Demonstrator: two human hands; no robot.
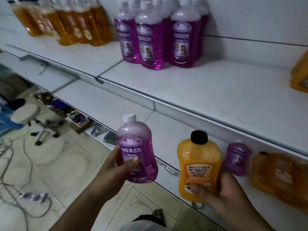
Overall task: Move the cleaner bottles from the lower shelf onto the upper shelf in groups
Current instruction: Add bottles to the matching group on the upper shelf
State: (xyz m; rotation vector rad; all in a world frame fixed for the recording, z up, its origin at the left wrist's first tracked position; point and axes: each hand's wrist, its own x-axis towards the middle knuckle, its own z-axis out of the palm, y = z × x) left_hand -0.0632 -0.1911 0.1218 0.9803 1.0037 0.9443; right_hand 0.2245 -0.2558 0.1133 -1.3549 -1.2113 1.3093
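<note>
My left hand point(116, 169) grips a purple cleaner bottle point(135, 147) with a white cap, held upright in front of the lower shelf point(116, 100). My right hand point(223, 192) grips an orange cleaner bottle point(198, 164) with a black cap, also upright. On the lower shelf to the right stand a small purple bottle point(236, 157) and orange bottles point(280, 177). The upper shelf point(208, 85) carries a group of purple bottles point(158, 35) and a group of orange bottles point(66, 20) further left.
Another orange bottle point(300, 74) sits at the right edge of the upper shelf, with bare shelf between it and the purple group. A white stool on castors point(33, 117) and loose cables point(16, 172) lie on the tiled floor to the left.
</note>
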